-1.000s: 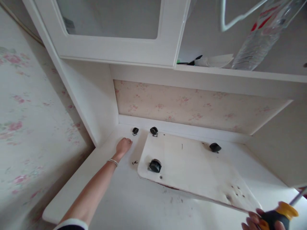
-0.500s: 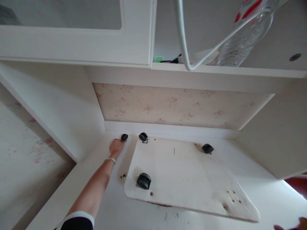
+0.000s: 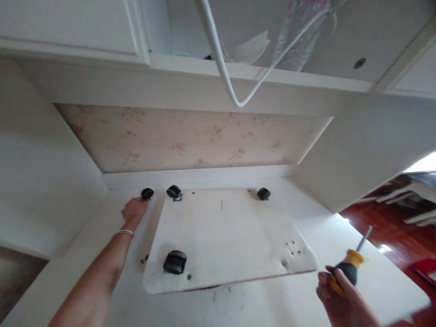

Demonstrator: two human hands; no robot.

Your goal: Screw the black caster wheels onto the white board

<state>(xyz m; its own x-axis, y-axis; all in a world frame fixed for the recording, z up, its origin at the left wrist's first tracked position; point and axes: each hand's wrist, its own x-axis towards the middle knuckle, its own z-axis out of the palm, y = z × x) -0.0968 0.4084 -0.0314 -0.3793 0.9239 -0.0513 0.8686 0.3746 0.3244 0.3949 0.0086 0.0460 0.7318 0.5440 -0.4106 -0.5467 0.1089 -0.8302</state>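
Note:
At the back left of the white desk, my left hand [image 3: 135,211] is closed on a black caster wheel [image 3: 147,194]. My right hand [image 3: 340,293] grips a yellow-and-black screwdriver [image 3: 349,268] over the desk's right side, its metal shaft pointing up and away. Between the hands lies a white board [image 3: 225,240] with rounded corners. Three black casters stand on it: one at the back left [image 3: 174,191], one at the back right [image 3: 263,194] and one at the front left [image 3: 175,262]. Several screw holes [image 3: 293,248] mark its front right corner, which bears no caster.
Small dark screws [image 3: 145,259] lie on the desk left of the board. Overhead, a white cable [image 3: 225,77] hangs from a shelf holding a clear plastic bottle [image 3: 299,36]. White side panels flank the desk [image 3: 272,304]; reddish floor [image 3: 371,218] shows at right.
My right hand has come further into view from the lower right, now showing the screwdriver. My left hand still holds the caster at the same spot. The view has turned to the right.

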